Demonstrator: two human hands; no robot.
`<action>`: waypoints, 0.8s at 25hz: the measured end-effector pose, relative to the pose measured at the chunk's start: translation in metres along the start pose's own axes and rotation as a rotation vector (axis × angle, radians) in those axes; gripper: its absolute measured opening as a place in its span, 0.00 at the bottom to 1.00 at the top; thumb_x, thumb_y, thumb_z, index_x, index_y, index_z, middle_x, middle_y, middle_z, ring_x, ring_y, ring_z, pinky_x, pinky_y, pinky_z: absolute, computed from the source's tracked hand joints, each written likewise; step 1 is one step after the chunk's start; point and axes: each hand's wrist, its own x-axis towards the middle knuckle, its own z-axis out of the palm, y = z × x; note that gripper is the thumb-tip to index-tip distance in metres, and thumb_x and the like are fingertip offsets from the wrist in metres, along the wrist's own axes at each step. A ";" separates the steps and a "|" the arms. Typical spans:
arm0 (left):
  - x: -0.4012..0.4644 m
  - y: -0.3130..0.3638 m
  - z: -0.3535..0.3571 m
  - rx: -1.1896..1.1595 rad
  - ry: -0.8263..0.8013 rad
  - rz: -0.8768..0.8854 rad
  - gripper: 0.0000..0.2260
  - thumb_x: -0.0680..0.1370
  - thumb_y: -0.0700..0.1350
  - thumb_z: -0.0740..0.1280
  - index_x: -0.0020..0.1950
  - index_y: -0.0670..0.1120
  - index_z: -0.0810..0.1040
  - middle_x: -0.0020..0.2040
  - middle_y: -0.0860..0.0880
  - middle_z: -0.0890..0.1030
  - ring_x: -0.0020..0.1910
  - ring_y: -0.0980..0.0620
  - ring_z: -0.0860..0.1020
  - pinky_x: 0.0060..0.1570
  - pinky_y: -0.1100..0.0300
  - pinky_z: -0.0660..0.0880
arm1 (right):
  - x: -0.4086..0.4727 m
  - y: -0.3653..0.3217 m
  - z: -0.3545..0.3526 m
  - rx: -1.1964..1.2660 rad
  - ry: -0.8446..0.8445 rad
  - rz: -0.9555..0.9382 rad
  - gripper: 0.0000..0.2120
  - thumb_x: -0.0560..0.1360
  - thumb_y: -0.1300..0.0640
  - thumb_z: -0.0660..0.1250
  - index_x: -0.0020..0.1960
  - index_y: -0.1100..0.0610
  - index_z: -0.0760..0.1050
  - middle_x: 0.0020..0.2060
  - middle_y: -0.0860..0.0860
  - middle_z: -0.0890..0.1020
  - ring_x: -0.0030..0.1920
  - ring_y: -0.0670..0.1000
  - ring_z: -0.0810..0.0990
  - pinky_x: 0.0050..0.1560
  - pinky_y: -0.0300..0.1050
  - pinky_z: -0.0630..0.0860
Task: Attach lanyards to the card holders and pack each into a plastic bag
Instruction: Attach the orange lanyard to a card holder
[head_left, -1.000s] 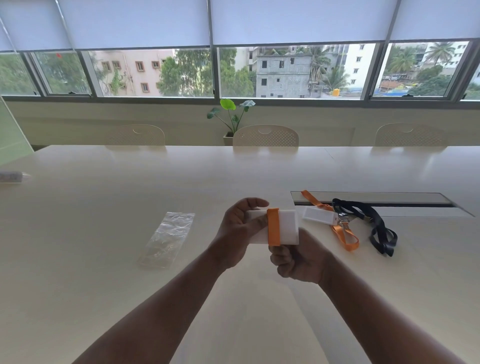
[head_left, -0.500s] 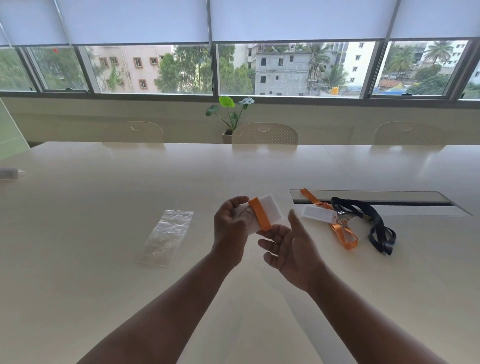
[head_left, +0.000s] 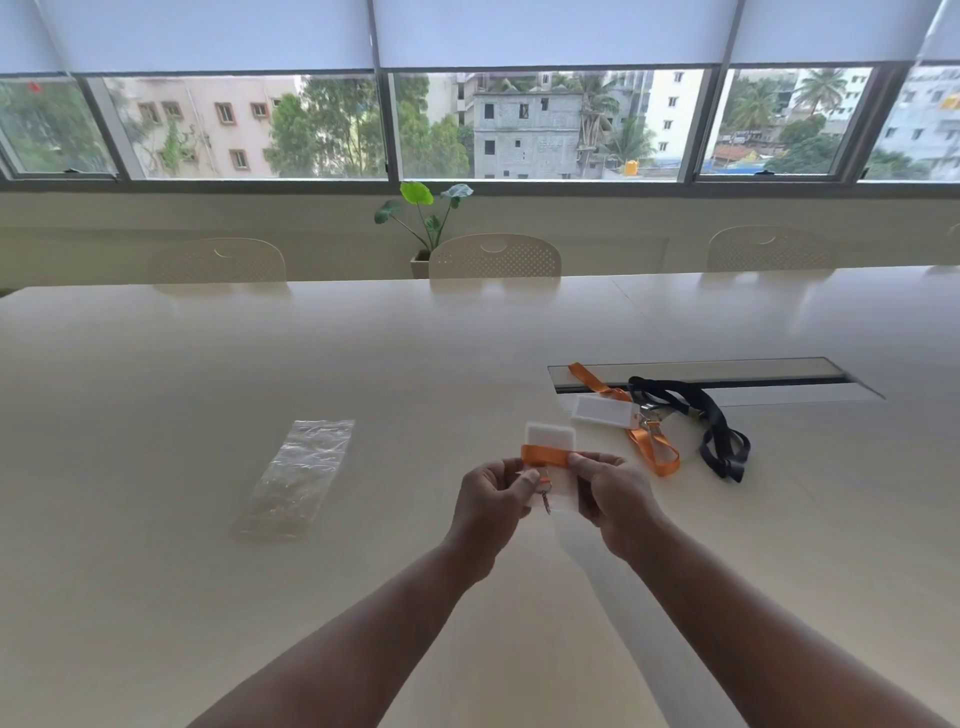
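Both hands hold a white card holder (head_left: 551, 437) upright above the table, with an orange lanyard (head_left: 545, 455) wrapped across its middle. My left hand (head_left: 491, 493) pinches the holder's lower left side, where a small metal clip hangs. My right hand (head_left: 610, 488) pinches the lanyard band and the holder's right edge. An empty clear plastic bag (head_left: 298, 475) lies flat on the table to the left. A second white card holder (head_left: 605, 411) lies to the right, joined to another orange lanyard (head_left: 652, 451), next to a black lanyard (head_left: 714, 428).
The long cream table (head_left: 208, 374) has a recessed cable slot (head_left: 701, 374) behind the lanyards. Three perforated chairs stand along the far side, among them one in the middle (head_left: 494, 255). A potted plant (head_left: 426, 218) sits under the window.
The card holder turned from tilted to upright. My right hand, open below it half a second ago, now pinches the orange band and the holder's right edge. Both hands sit lower in view.
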 end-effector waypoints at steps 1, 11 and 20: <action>0.003 -0.006 0.001 0.081 -0.044 0.000 0.05 0.80 0.43 0.70 0.53 0.48 0.85 0.46 0.49 0.88 0.43 0.55 0.83 0.49 0.56 0.78 | 0.004 0.000 -0.008 -0.069 0.011 -0.014 0.05 0.80 0.61 0.69 0.55 0.61 0.78 0.48 0.61 0.85 0.48 0.59 0.86 0.50 0.53 0.85; 0.033 -0.041 -0.004 1.063 -0.167 0.290 0.20 0.81 0.52 0.65 0.72 0.53 0.77 0.66 0.55 0.75 0.64 0.48 0.69 0.69 0.56 0.66 | 0.041 0.022 -0.051 -0.757 0.080 -0.371 0.02 0.77 0.55 0.74 0.47 0.53 0.82 0.41 0.48 0.84 0.43 0.49 0.84 0.48 0.49 0.84; 0.032 -0.046 -0.004 1.210 -0.234 0.376 0.24 0.83 0.52 0.59 0.80 0.58 0.63 0.78 0.63 0.66 0.63 0.52 0.65 0.66 0.56 0.62 | 0.051 0.042 -0.053 -0.949 0.131 -0.604 0.04 0.76 0.56 0.73 0.43 0.55 0.85 0.36 0.47 0.83 0.36 0.49 0.80 0.39 0.44 0.77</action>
